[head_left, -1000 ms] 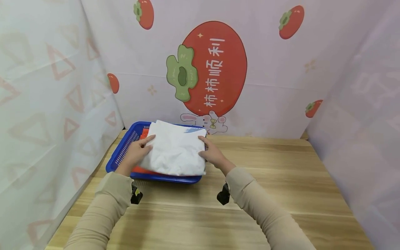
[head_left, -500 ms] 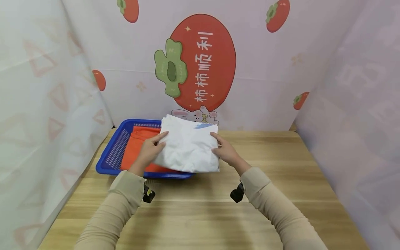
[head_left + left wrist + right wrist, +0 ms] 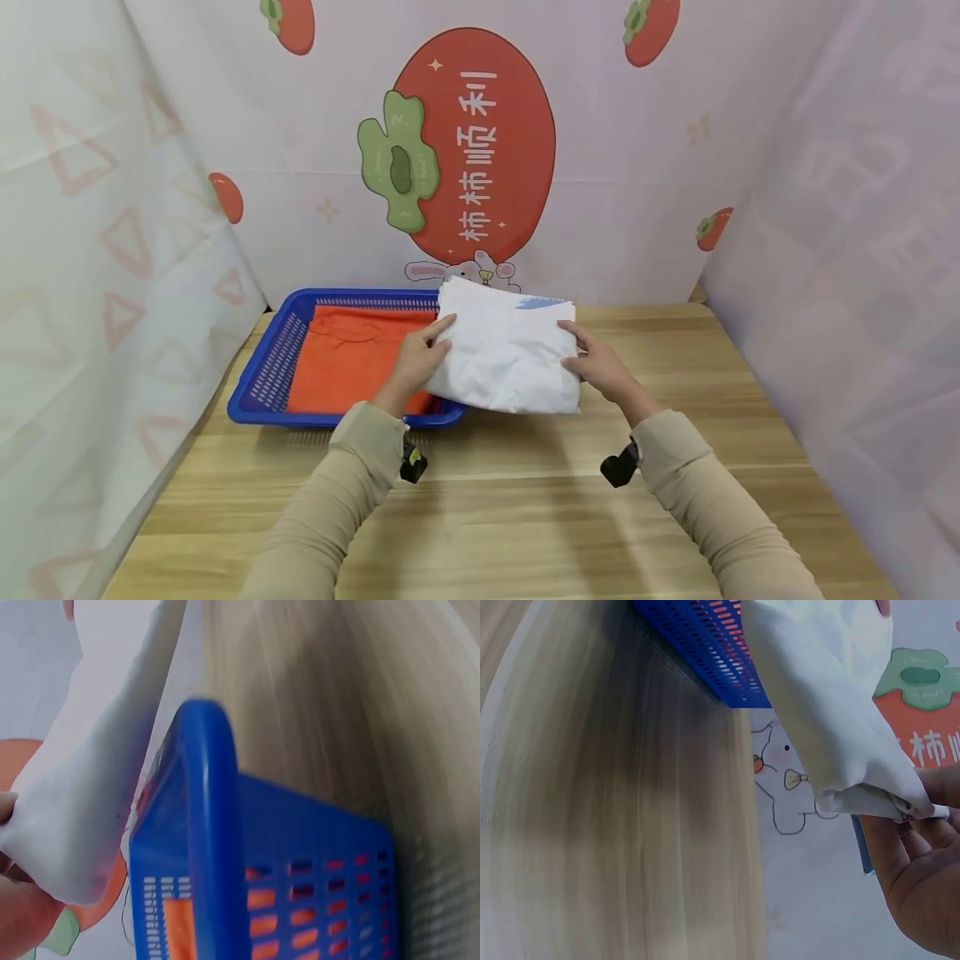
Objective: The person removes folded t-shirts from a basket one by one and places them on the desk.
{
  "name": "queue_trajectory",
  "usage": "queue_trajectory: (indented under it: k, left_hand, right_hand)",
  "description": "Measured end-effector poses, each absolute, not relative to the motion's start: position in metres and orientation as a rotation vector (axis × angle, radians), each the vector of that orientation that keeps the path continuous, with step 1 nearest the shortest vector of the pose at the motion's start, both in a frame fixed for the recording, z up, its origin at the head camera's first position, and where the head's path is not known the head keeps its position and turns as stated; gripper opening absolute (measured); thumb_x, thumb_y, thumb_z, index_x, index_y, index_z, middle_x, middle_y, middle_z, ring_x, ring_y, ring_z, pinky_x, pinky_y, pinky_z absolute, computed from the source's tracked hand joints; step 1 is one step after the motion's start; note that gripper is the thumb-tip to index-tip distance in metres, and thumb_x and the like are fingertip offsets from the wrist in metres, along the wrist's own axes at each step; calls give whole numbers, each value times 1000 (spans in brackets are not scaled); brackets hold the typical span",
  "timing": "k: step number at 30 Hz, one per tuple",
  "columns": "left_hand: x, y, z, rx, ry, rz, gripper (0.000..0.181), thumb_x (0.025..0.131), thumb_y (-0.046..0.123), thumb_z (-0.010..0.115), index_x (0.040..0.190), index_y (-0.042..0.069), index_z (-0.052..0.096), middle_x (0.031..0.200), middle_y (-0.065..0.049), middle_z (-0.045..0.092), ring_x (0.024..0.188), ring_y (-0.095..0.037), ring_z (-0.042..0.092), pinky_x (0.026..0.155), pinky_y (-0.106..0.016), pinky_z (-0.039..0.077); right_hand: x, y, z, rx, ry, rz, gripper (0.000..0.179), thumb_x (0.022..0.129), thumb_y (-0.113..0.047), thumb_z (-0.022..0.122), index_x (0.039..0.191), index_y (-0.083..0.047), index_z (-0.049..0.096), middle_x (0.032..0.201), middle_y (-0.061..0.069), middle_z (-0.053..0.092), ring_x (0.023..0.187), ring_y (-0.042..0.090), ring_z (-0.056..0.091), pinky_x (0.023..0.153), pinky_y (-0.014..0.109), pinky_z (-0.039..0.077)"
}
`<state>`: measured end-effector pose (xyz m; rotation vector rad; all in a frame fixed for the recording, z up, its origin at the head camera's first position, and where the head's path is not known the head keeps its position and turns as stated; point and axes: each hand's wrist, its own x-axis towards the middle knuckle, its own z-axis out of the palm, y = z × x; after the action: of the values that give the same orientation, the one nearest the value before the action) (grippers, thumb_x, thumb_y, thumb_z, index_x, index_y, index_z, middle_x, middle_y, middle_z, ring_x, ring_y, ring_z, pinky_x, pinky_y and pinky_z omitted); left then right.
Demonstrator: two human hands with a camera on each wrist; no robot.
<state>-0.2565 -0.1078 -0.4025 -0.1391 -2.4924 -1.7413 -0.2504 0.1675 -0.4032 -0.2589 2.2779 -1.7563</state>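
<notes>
A folded white T-shirt [image 3: 510,358] with a blue print at its far right corner is held up between both hands. My left hand [image 3: 418,360] pinches its left edge, thumb on top, over the right part of the blue basket. At the opposite edge my right hand [image 3: 603,367] grips it the same way, with thumb and fingers round the folded layers in the right wrist view. In both wrist views the shirt [image 3: 832,727] hangs above the tabletop. A folded orange garment [image 3: 345,354] lies in the blue basket [image 3: 300,418], partly hidden by the left hand and shirt.
The basket stands at the back left of the wooden table [image 3: 510,517], near the white printed curtain [image 3: 622,167]. Curtains also hang along the left and right sides. Small black cameras [image 3: 619,467] hang under the wrists.
Both hands have carried the white T-shirt to the right, from over the basket to beside its right end. The orange garment beneath has come into view.
</notes>
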Motion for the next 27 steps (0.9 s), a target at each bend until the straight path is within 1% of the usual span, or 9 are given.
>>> queue_trajectory:
  k: [5, 10, 12, 17, 20, 21, 24, 26, 27]
  left_hand:
    - [-259, -82, -410, -123, -2545, -1728, 42, 79, 1, 53, 118, 16, 56, 125, -5, 46, 112, -13, 40, 82, -27, 36]
    - [-263, -63, -417, -132, -2627, -1690, 44, 79, 2, 51, 120, 18, 54, 127, -5, 44, 115, -14, 38, 89, -29, 34]
    - [-265, -56, -418, -145, -2661, -1663, 44, 80, 3, 50, 121, 19, 53, 127, -5, 44, 115, -15, 38, 88, -30, 35]
    - [-272, -40, -421, -147, -2728, -1575, 47, 78, 1, 49, 121, 19, 52, 124, -8, 46, 100, -18, 45, 70, -30, 38]
    - [-275, -33, -427, -132, -2787, -1493, 51, 76, -2, 47, 123, 17, 51, 124, -8, 46, 104, -17, 45, 75, -29, 38]
    - [-276, -30, -430, -132, -2809, -1468, 52, 75, -3, 46, 124, 17, 50, 125, -8, 45, 107, -17, 44, 78, -29, 38]
    - [-275, -23, -439, -128, -2870, -1456, 58, 74, -6, 42, 127, 16, 46, 127, -10, 43, 105, -20, 45, 72, -28, 39]
    - [-274, -18, -447, -96, -2902, -1477, 61, 73, -8, 40, 129, 16, 43, 116, -19, 51, 79, -20, 53, 58, -25, 39]
    - [-273, -16, -452, -79, -2911, -1483, 62, 72, -9, 39, 129, 15, 42, 107, -22, 54, 64, -19, 49, 52, -24, 36]
  right_hand:
    - [-247, 189, -409, -224, 2271, -1746, 60, 83, 8, 44, 137, -7, 21, 127, 27, 31, 97, 32, 44, 63, 32, 47]
    - [-244, 205, -416, -179, 2267, -1718, 61, 83, 8, 43, 137, -6, 18, 130, 27, 27, 99, 33, 42, 65, 33, 47]
    - [-244, 210, -418, -152, 2279, -1697, 61, 83, 7, 43, 137, -6, 18, 130, 27, 26, 98, 32, 43, 65, 33, 47]
    - [-249, 221, -424, -107, 2306, -1652, 62, 84, 6, 44, 138, -6, 17, 133, 28, 22, 99, 34, 43, 65, 34, 47]
    - [-253, 225, -429, -86, 2301, -1625, 62, 84, 6, 44, 138, -5, 16, 135, 29, 18, 100, 34, 43, 65, 34, 47]
    - [-254, 227, -432, -76, 2301, -1618, 62, 84, 6, 44, 138, -4, 16, 135, 29, 17, 98, 32, 44, 65, 34, 47]
    - [-258, 231, -441, -37, 2279, -1604, 61, 83, 7, 44, 137, -3, 17, 134, 29, 19, 86, 26, 49, 61, 33, 47]
    - [-259, 232, -449, -13, 2275, -1590, 58, 83, 8, 44, 135, -3, 20, 133, 28, 22, 77, 22, 50, 59, 32, 47]
    - [-260, 233, -453, 2, 2276, -1581, 57, 82, 8, 44, 134, -3, 23, 132, 28, 24, 75, 21, 50, 59, 32, 46]
